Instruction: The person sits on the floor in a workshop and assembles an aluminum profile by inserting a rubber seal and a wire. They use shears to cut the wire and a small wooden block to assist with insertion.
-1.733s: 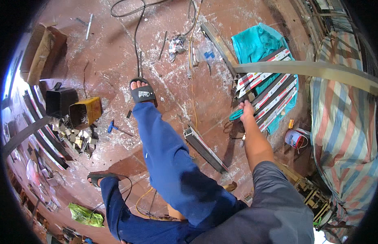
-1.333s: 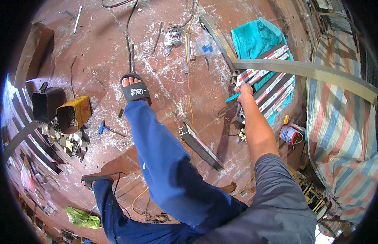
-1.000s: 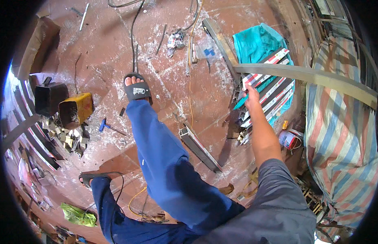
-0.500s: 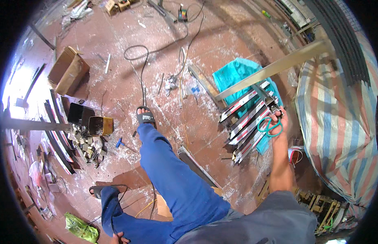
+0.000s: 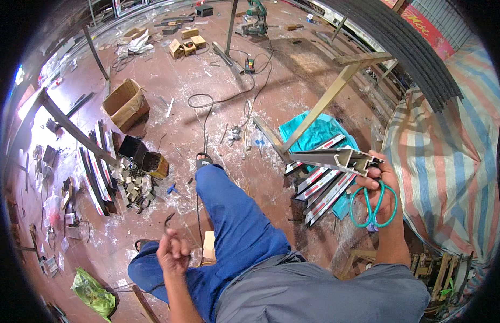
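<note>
Over the littered workshop floor (image 5: 293,81), the right hand (image 5: 380,188) is clamped on the end of a long aluminium profile (image 5: 336,158), with teal-handled scissors (image 5: 371,207) hanging off its fingers; the left hand (image 5: 173,250) is loosely curled, holding nothing I can make out; I'd steady that bar with both hands so it doesn't swing. An open cardboard box (image 5: 126,103) looks empty; two dark bins (image 5: 143,156) sit beside scattered metal offcuts (image 5: 129,185), contents unclear.

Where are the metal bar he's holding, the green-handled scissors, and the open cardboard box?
metal bar (image 5: 336,158), head view, on its grooved side near the right hand.
green-handled scissors (image 5: 375,207), head view, on the handle loops.
open cardboard box (image 5: 132,107), head view, on its side wall.
</note>
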`<state>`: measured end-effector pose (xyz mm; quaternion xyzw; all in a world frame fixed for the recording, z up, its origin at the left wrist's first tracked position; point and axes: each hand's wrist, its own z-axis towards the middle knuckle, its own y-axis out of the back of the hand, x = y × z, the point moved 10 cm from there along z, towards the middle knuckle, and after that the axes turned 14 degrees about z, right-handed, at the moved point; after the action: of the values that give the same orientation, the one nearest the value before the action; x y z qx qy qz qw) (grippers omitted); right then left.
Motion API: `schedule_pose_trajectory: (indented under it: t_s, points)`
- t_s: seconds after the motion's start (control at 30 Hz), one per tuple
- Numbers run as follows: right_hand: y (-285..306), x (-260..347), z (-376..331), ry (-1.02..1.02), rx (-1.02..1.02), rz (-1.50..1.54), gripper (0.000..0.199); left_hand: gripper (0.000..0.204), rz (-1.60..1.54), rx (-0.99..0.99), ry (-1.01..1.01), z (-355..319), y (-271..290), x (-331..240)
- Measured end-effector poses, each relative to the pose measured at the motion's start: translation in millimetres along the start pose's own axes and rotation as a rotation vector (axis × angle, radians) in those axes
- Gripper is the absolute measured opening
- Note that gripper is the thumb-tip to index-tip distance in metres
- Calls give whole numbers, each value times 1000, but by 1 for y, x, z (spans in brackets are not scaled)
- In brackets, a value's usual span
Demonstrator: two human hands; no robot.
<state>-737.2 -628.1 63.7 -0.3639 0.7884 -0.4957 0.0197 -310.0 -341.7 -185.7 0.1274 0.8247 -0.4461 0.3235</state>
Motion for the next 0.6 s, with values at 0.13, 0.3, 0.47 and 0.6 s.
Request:
schedule_pose_trajectory:
  t_s: [0.13, 0.3, 0.47, 0.6]
  points:
    - [-39, -40, -32, -150, 88, -57, 27, 73, 433, 220, 2, 26, -114, 16]
    - [-79, -92, -20, -257, 160, -381, 26, 110, 1270, 266, -666, 30, -204, -32]
    - [-115, -161, -21, -447, 267, -532, 33, 110, 1487, 78, -708, 26, -248, -57]
    - [-146, -230, -22, -519, 232, -690, 27, 80, 1356, -139, -922, 36, -208, -93]
